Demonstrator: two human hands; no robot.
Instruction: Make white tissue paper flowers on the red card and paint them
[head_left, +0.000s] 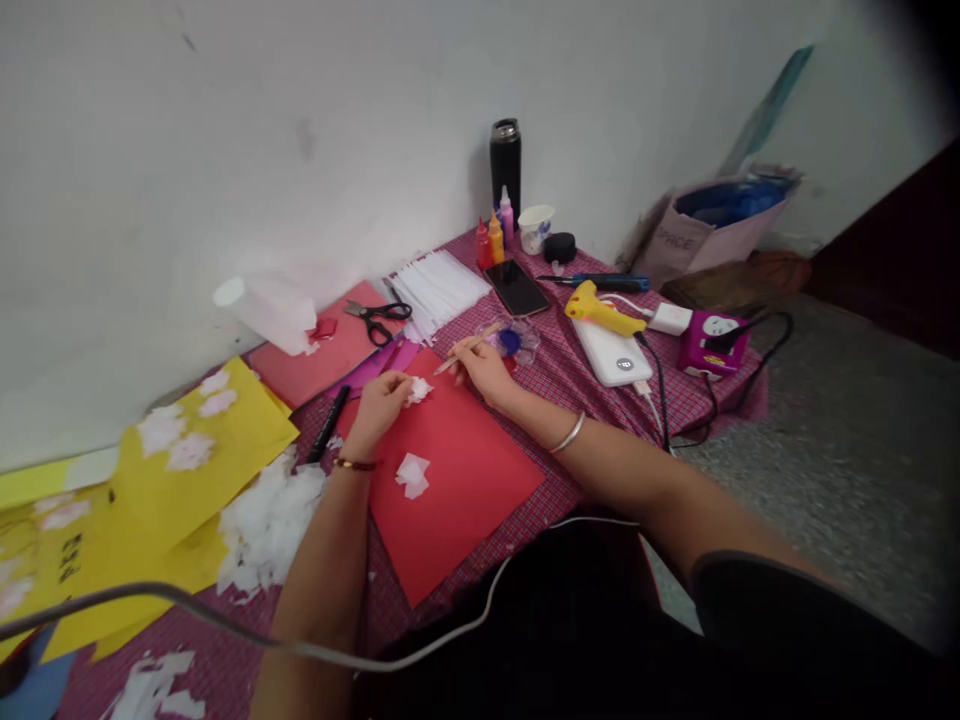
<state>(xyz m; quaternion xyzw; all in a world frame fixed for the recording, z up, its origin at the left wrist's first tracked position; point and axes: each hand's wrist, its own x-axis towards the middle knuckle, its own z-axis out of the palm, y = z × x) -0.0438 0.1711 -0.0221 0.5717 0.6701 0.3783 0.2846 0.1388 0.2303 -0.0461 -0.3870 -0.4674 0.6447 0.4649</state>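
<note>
Pinching a crumpled white paper piece (pixel 420 390) with the left hand (pixel 385 402), over the far part of the red sheet (pixel 465 480), and gripping a thin wooden stick (pixel 491 329) with the right hand (pixel 480 366), slanted lengthwise from far right to near left, pointed by its tip toward that paper. Leaving wide red room toward the near corner, around one loose white scrap (pixel 412 475). Bounded further out by a black marker (pixel 328 425) at left, a clear tray (pixel 531 340) beyond the right hand.
</note>
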